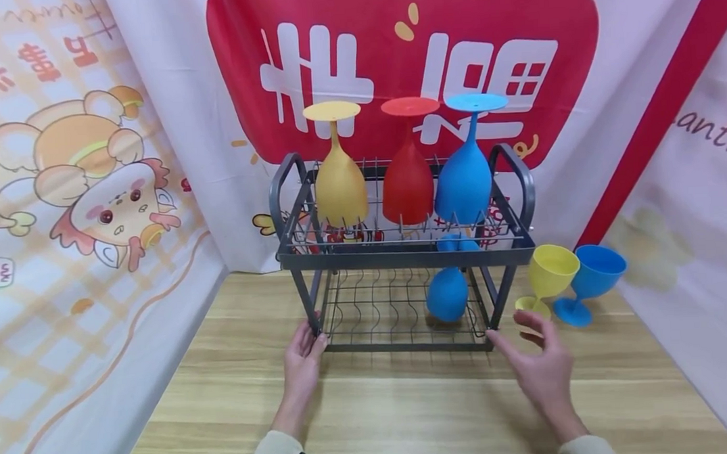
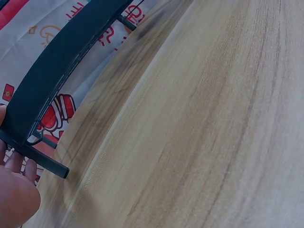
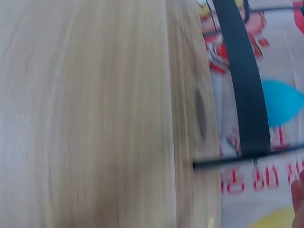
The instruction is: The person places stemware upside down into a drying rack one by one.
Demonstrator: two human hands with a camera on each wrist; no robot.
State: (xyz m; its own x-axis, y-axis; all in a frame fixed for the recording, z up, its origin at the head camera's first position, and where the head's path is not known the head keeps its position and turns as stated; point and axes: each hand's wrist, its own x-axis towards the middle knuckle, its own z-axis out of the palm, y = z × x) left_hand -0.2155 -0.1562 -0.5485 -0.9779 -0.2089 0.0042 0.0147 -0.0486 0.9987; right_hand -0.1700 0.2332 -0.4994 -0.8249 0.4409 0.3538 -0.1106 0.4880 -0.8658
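Observation:
A two-tier dark dish rack [image 1: 401, 258] stands on the table. My left hand [image 1: 301, 368] grips its lower left front corner, thumb in front and fingers behind; the left wrist view shows the fingers around the rack's end [image 2: 47, 161]. Beside the lower right front corner, my right hand [image 1: 545, 368] is spread with bent fingers; whether the thumb tip touches the leg I cannot tell. Upside down on the top tier are a yellow goblet [image 1: 340, 187], a red goblet [image 1: 407, 188] and a blue goblet [image 1: 464, 185]. Another blue goblet [image 1: 447, 294] is inverted on the lower tier.
Right of the rack, an upright yellow goblet [image 1: 553, 273] and an upright blue goblet [image 1: 597, 271] stand on the wooden table [image 1: 408, 414], close to my right hand. Printed cloth [image 1: 176, 127] hangs behind the rack and at both sides.

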